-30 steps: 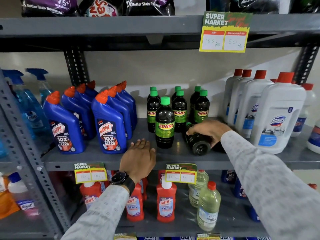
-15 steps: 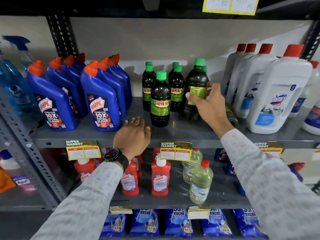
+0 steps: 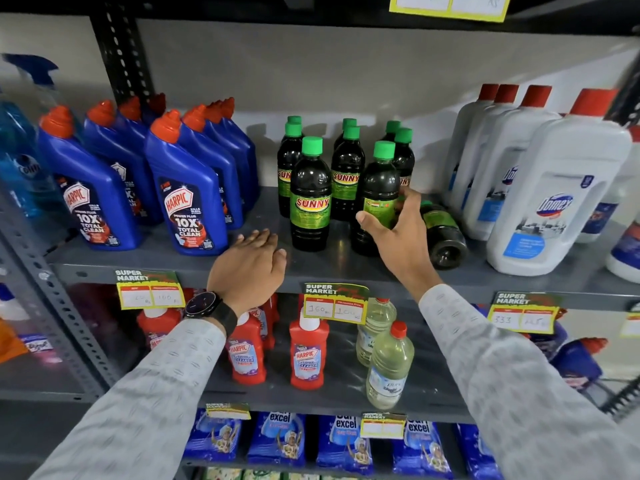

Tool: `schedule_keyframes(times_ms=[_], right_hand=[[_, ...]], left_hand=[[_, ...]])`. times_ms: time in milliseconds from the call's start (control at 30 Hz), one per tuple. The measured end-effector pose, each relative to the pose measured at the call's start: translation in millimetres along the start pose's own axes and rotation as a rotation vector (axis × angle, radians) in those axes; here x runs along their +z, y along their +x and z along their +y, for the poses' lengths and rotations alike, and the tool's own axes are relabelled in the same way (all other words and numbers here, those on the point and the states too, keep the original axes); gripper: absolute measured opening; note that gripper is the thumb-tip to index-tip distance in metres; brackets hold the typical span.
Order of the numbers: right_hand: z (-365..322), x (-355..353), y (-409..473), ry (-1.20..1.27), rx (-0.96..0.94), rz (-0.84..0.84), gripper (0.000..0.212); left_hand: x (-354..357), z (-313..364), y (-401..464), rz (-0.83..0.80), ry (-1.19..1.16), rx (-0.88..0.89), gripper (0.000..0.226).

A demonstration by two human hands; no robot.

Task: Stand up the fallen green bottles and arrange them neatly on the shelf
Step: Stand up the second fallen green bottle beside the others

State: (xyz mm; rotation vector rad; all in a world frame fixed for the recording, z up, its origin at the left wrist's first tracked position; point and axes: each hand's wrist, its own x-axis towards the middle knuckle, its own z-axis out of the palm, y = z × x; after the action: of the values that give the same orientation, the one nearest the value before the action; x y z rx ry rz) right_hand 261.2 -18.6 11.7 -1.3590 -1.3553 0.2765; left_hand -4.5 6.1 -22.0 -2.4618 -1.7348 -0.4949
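Right hand (image 3: 398, 237) loosely cupped around an upright green bottle (image 3: 379, 192) at the front of the shelf (image 3: 346, 268), 1 fallen bottle (image 3: 443, 233) lying just right of it, left hand (image 3: 249, 268) open, palm down on the shelf edge, 7 bottles upright in all.

The shelf (image 3: 346, 268) is grey metal. The standing bottles (image 3: 310, 202) are very dark green with bright green caps and green-yellow labels with red letters. The fallen bottle (image 3: 443, 233), at the right of them, has the same dark colour. At the left, the toilet cleaner bottles (image 3: 187, 199) are deep blue with orange-red caps. At the right, the big jugs (image 3: 550, 188) are white with red caps and blue labels. The price tags (image 3: 334, 303) are yellow, green and red. Both sleeves (image 3: 519, 375) are pale grey with a small dash pattern. The wristwatch (image 3: 207, 306) is black.
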Motion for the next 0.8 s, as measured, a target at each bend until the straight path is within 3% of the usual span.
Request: schedule_keyframes(times_ms=[200,433,700,800], right_hand=[[2,0,6,0.113,0.079,-0.099,0.063],[0,0,3,0.056,0.057,-0.060,0.081],[9,2,8,0.230,0.089,-0.133,0.066],[11,3,8,0.201,0.065,-0.113,0.072]], left_hand=[[-1,2,0,0.000,0.008,-0.004,0.059],[3,-1,0,0.030,0.009,0.021,0.058],[7,-2,0,0.061,0.021,0.022,0.058],[9,-2,1,0.067,0.018,0.018,0.058]])
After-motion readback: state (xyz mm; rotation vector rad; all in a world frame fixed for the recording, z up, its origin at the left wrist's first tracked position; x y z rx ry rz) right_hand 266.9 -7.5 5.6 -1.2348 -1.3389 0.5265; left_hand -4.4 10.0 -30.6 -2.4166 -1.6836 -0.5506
